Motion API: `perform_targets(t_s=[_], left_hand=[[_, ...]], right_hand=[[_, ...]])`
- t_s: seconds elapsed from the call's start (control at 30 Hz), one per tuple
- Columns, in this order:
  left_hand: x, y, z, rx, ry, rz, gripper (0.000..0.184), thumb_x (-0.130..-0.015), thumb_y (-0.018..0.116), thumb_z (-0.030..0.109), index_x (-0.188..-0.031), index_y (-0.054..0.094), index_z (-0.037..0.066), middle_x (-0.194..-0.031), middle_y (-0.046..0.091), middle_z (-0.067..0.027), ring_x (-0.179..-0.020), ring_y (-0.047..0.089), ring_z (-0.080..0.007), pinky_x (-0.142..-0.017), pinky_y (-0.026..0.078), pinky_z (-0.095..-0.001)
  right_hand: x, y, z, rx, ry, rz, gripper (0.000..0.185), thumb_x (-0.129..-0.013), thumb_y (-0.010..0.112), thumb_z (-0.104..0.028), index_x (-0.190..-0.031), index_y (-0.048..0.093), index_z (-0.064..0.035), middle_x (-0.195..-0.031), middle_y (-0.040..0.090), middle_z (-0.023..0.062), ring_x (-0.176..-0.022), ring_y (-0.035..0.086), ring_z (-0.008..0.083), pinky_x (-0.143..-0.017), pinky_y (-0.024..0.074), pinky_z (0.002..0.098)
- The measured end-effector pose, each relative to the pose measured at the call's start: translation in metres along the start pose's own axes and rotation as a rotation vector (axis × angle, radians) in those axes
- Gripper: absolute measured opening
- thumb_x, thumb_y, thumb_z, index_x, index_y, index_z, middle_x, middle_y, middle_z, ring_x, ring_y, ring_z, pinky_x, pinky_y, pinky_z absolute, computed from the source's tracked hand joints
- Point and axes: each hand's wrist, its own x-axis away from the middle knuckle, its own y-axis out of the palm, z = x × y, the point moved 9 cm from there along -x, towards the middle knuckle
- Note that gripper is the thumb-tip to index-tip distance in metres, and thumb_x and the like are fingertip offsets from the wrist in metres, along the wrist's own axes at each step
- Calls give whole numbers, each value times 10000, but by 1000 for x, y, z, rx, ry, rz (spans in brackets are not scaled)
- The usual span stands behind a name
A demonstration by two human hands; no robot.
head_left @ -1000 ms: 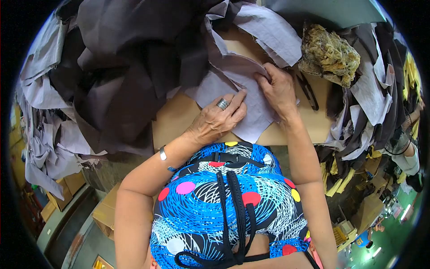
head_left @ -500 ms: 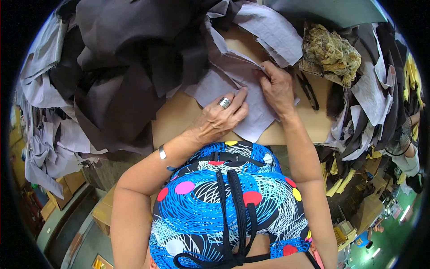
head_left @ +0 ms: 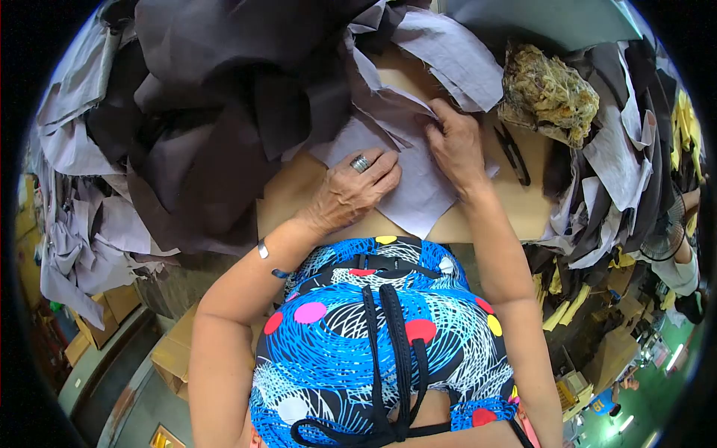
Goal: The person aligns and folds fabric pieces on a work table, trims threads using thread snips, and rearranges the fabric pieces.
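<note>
A light grey-lilac cloth piece (head_left: 420, 179) with a folded upper edge lies in front of me. My right hand (head_left: 457, 148) pinches its right edge between thumb and fingers. My left hand (head_left: 352, 188), with a silver ring on one finger, is closed with curled fingers at the left part of the same cloth; its fingertips are partly hidden. Beside my right hand lies a slim black tool (head_left: 513, 157), apparently thread snips.
Dark brown cloth (head_left: 202, 149) is heaped at the left. More pale cloth (head_left: 452, 60) lies beyond my hands. A clear bag of tangled thread (head_left: 551, 93) sits at the right, near hanging cloth strips (head_left: 616, 160). Cardboard boxes (head_left: 173, 355) stand below left.
My left hand has drawn slightly left and down from the cloth's fold. My right hand has shifted only a little, still pinching the edge.
</note>
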Motion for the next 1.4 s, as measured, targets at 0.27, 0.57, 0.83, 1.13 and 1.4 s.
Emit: perform_targets(t_s=[0.27,0.57,0.83,1.13,1.4], left_hand=[[-3,2,5,-85,68,-89,284,-737,507,139,-1006,562,68,-1228,519,-88,-970,562,-206,-815,489,-299],[-10,2,6,-119,-3,-45,244,-728,519,125,-954,546,39,-1245,520,-123,-937,563,-213,-793,497,-284],[-13,4,5,-151,-48,-20,234,-735,533,177,-951,543,90,-1223,548,-96,-924,560,-201,-766,488,-297],[-11,15,36,-151,101,18,216,-766,510,216,-974,520,159,-1212,548,-59,-926,522,-183,-709,424,-304],[-20,24,58,139,231,1,274,-766,516,201,-1027,530,120,-1157,560,-64,-1011,508,-183,-793,427,-326]], right_hand=[[-3,-2,-6,-54,-91,44,152,-787,553,-14,-927,605,-41,-787,623,180,-707,616,339,-631,469,353],[-2,-2,-5,-34,-36,9,154,-793,540,-24,-935,597,-38,-793,615,193,-740,601,368,-629,460,373],[-1,-1,-4,-33,-40,33,159,-786,548,-27,-938,591,-46,-790,607,190,-729,595,375,-617,453,386],[0,-1,-1,-37,-90,51,175,-787,567,-44,-959,597,-47,-795,619,182,-717,606,348,-622,463,363],[-6,3,12,-166,40,-104,218,-803,564,-87,-1012,601,-36,-869,626,190,-819,594,305,-717,467,357]])
